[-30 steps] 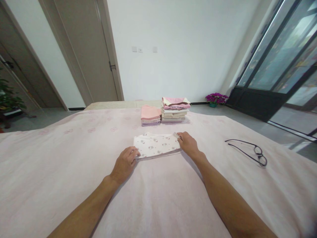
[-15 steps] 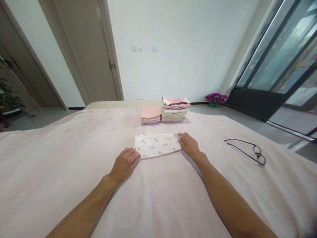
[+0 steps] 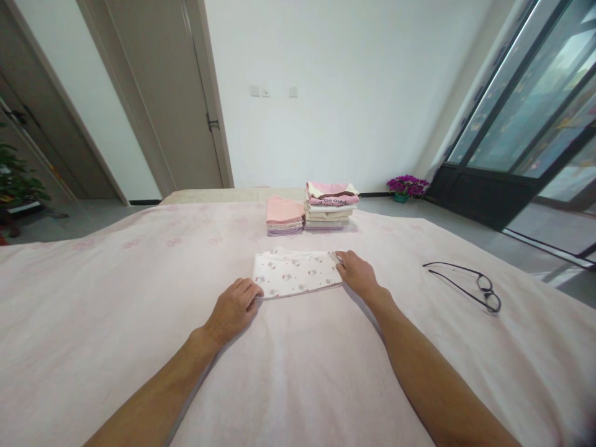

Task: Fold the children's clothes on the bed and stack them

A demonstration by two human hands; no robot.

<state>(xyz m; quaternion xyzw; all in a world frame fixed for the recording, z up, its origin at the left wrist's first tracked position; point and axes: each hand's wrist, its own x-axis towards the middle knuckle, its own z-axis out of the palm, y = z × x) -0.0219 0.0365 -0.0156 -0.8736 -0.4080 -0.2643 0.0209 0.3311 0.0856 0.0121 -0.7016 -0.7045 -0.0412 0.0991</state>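
A folded white garment [image 3: 297, 274] with a small grey print lies flat on the pink bed sheet [image 3: 116, 323] in front of me. My left hand [image 3: 231, 308] rests on the sheet, fingers loosely stretched, and its fingertips touch the garment's near left corner. My right hand [image 3: 357, 274] lies along the garment's right edge, with its fingers pinched on the far right corner. Both forearms reach in from the bottom of the view.
Two stacks of folded clothes stand farther back, a low pink one [image 3: 284, 215] and a taller one [image 3: 329, 205] beside it. Black glasses [image 3: 470, 287] lie on the sheet to the right. Beyond the bed are a door, potted purple flowers [image 3: 406, 185] and glass sliding doors.
My left hand has slid slightly back, from over the garment's left edge to just its corner. The right hand and the garment have barely moved.
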